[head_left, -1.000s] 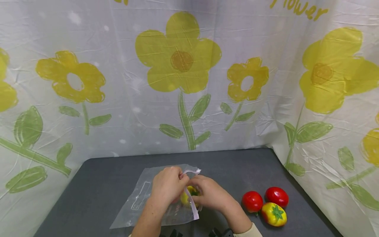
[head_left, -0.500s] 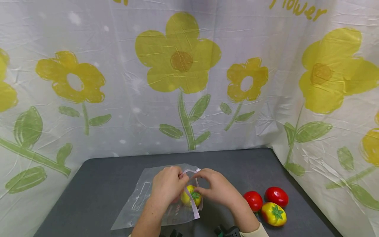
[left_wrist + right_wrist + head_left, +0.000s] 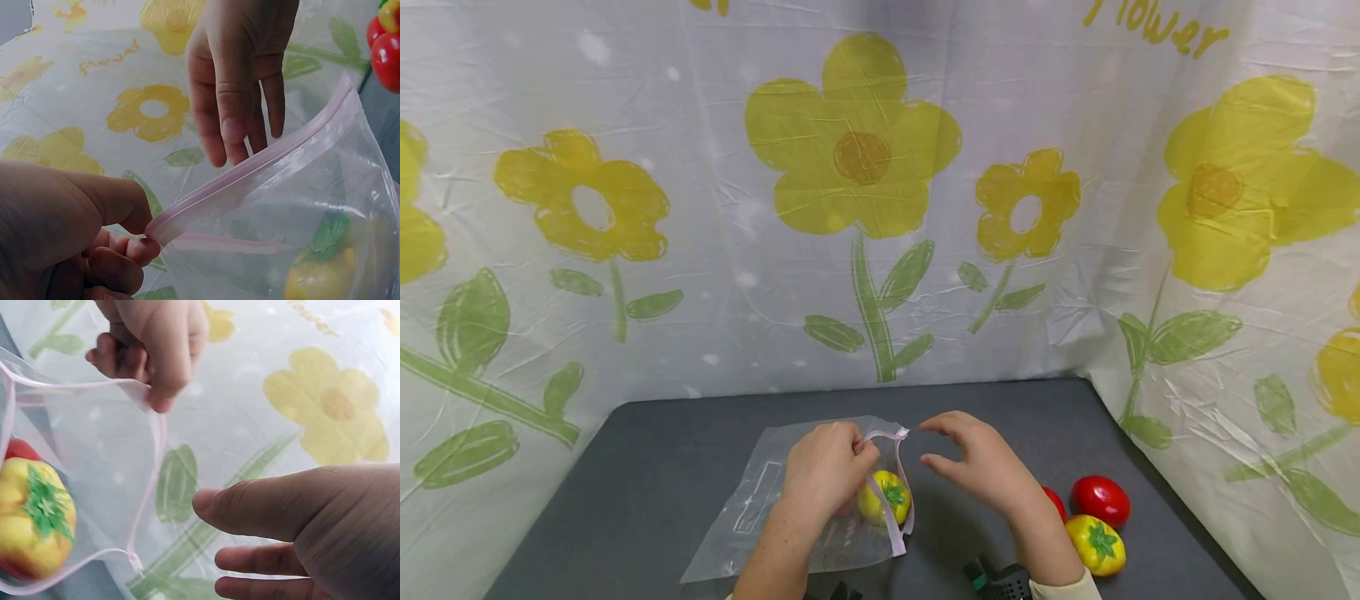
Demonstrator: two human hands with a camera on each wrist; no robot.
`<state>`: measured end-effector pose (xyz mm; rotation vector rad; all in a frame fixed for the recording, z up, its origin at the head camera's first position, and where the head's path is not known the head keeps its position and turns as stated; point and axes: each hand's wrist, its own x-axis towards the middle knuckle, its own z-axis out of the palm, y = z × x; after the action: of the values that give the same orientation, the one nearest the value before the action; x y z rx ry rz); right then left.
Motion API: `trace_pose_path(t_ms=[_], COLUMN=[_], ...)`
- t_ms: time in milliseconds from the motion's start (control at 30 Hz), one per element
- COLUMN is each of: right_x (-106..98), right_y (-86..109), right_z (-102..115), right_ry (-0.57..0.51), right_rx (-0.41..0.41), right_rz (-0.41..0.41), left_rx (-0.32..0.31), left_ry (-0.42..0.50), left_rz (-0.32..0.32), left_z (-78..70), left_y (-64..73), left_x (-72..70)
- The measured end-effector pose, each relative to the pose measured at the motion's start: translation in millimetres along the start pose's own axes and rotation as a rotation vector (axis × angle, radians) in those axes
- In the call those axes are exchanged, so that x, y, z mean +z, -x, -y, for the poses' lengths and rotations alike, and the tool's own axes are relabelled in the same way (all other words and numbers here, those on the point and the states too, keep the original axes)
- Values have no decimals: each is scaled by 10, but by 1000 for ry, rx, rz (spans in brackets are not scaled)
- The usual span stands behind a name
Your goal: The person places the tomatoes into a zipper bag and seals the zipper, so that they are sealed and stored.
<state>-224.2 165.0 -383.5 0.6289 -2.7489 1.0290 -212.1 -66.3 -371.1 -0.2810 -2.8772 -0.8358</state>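
A clear zip bag (image 3: 752,508) with a pinkish zip strip lies on the dark table, its mouth parted toward the right. My left hand (image 3: 827,467) pinches the upper edge of that mouth between thumb and curled fingers. Inside, just behind the opening, sits a yellow tomato-like fruit (image 3: 886,497) with a green leafy top; something red (image 3: 22,450) shows behind it in the right wrist view. My right hand (image 3: 981,462) is off to the right of the mouth, thumb and fingers spread, with nothing between them.
Right of my right forearm, a red oval fruit (image 3: 1101,500) and a yellow-red fruit (image 3: 1096,544) with a green top rest on the dark table (image 3: 685,433). A round red fruit (image 3: 1055,502) is partly hidden by the forearm. Behind hangs a flower-printed curtain (image 3: 715,333).
My right hand has let go of the yellow fruit in the bag's mouth and drawn back to the right, its fingers spreading. The left hand keeps its pinch on the bag's edge.
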Motion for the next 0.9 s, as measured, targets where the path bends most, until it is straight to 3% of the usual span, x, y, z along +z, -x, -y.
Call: trace_pose_path(t_ms=[533, 900], right_x=[-281, -556], right_y=[57, 205], right_z=[-160, -374], right_ry=[4, 45], right_rx=[163, 161], right_rz=[-35, -123], left_rx=[15, 9], left_ry=[-2, 10], left_rz=[-18, -8], left_z=[-4, 10], left_y=[23, 0], left_x=[-2, 9])
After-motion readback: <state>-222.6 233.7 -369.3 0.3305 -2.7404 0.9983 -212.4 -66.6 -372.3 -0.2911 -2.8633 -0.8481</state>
